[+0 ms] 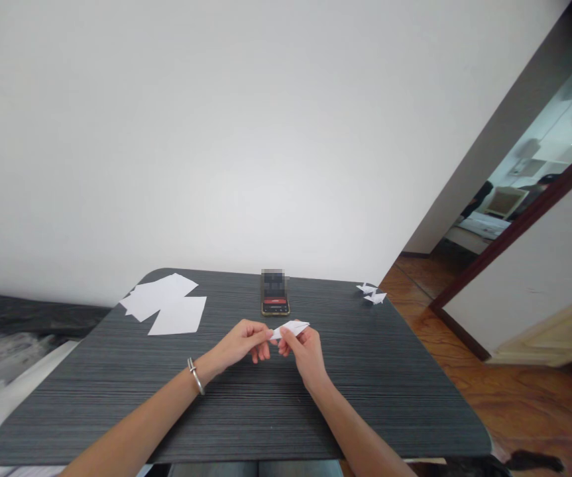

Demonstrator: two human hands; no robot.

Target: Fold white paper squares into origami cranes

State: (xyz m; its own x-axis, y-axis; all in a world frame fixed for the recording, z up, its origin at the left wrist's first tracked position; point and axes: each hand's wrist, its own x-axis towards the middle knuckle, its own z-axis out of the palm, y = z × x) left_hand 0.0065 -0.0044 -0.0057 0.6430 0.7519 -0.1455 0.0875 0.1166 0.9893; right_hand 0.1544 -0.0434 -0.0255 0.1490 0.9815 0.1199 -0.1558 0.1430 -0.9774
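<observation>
Head view: both hands meet over the near-middle part of the dark worktop (226,424), working on a small piece of folded paper (295,327). The step in hand looks like shaping or pressing a fold at the narrow end of the piece. The left hand (244,342) pinches that left-pointing tip between thumb and forefinger, its other fingers loosely curled. The right hand (310,350) grips the body from the near side, thumb on top and fingers bent beneath. Neither hand is spread wide. The paper lies between them, mostly above the right fingers, its wider end pointing right. It is small in view and partly covered, so the exact crease is hard to read. As I judge it, the next move calls for a steady right grip while the left fingertips set the tip neatly without crumpling it. Beyond the hands is a phone (276,301); loose white sheets (179,311) lie toward the far left, and two small folded paper pieces (376,299) sit near the far right corner.
</observation>
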